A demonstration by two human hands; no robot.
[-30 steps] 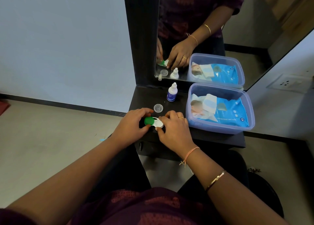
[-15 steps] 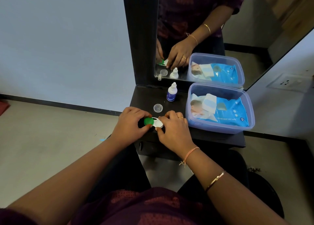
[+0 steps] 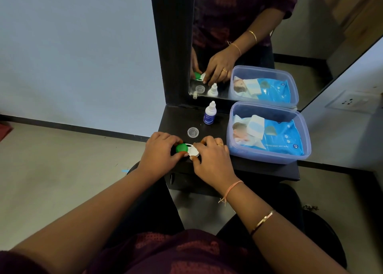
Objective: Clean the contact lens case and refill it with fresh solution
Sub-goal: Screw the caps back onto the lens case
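The contact lens case [image 3: 189,149] lies near the front edge of the dark shelf [image 3: 259,170], with a green cap [image 3: 181,148] on its left well and a white cap [image 3: 194,150] on its right. My left hand [image 3: 159,152] grips the green-capped side. My right hand [image 3: 211,156] pinches the white-capped side. A small white solution bottle [image 3: 209,115] with a blue label stands upright behind, near the mirror. A clear round lid [image 3: 193,132] lies between the bottle and the case.
A translucent blue-tinted tub [image 3: 269,158] holding a blue pack of wet wipes [image 3: 275,136] fills the shelf's right half. A mirror [image 3: 259,35] in a black frame rises at the back. A wall socket [image 3: 350,102] sits at the right.
Both hands stay on the case; the fingers have shifted slightly around the caps. Nothing else has moved.
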